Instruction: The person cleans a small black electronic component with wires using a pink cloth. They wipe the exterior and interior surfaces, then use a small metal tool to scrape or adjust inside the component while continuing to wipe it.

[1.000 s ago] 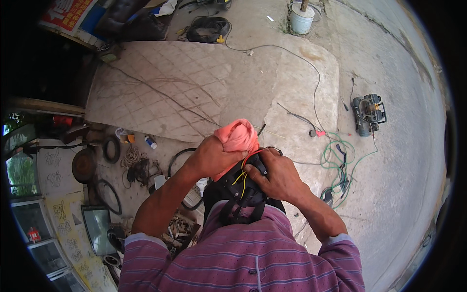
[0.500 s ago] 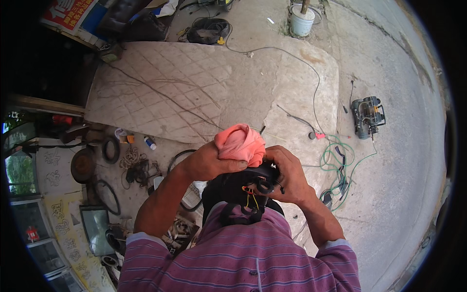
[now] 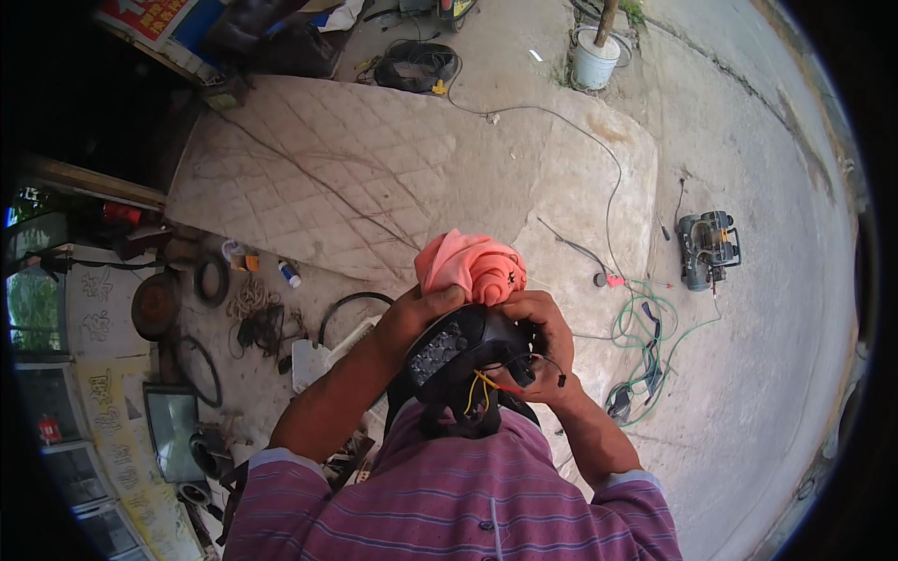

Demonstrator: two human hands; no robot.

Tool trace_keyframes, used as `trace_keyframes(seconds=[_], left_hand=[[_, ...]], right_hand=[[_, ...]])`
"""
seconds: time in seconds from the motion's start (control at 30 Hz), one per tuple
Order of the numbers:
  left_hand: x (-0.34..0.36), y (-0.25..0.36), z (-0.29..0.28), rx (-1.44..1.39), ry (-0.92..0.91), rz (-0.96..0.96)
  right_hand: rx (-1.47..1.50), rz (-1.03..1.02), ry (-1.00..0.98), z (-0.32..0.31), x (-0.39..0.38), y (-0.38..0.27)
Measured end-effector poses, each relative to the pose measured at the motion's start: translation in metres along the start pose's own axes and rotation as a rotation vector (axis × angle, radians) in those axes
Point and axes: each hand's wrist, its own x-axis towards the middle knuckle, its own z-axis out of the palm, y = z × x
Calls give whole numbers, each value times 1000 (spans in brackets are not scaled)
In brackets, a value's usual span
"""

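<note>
A black headlight [image 3: 494,332] with a clear, faceted lens is held in front of my chest. Yellow and red wires [image 3: 480,385] and a small black connector hang from its back. A bunched pink cloth [image 3: 463,266] lies against its far side. My left hand [image 3: 412,323] is closed, its thumb pressed on the cloth beside the lens; most of its fingers are hidden. Wrapped round the right side of the housing, my right hand [image 3: 545,332] grips the headlight next to the wires.
A small air compressor [image 3: 708,248] stands on the right, near a tangled green hose [image 3: 645,323]. Tyres [image 3: 211,280], rope and a blue-capped white bottle [image 3: 289,273] lie on the left. A white bucket [image 3: 596,61] holding a post stands far off.
The headlight has turned so its clear lens now shows toward the left. The cloth has shifted slightly right, and my left hand has come down beside the lens.
</note>
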Motion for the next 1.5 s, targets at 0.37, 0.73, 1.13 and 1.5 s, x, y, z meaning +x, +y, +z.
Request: trace_keyframes(seconds=[0.37,0.73,1.13,1.5], left_hand=[[-2,-82,-20,-352,-104,195],[0,-80,-37,-294,60,348],[1,-41,-35,-420,-140,88],[7,-57,-30,-454,-77,159]], right_hand=[[505,388,619,45,38,45],[82,260,383,71,13,53],[521,356,117,51,-23,76],[-15,139,93,46,-5,58]])
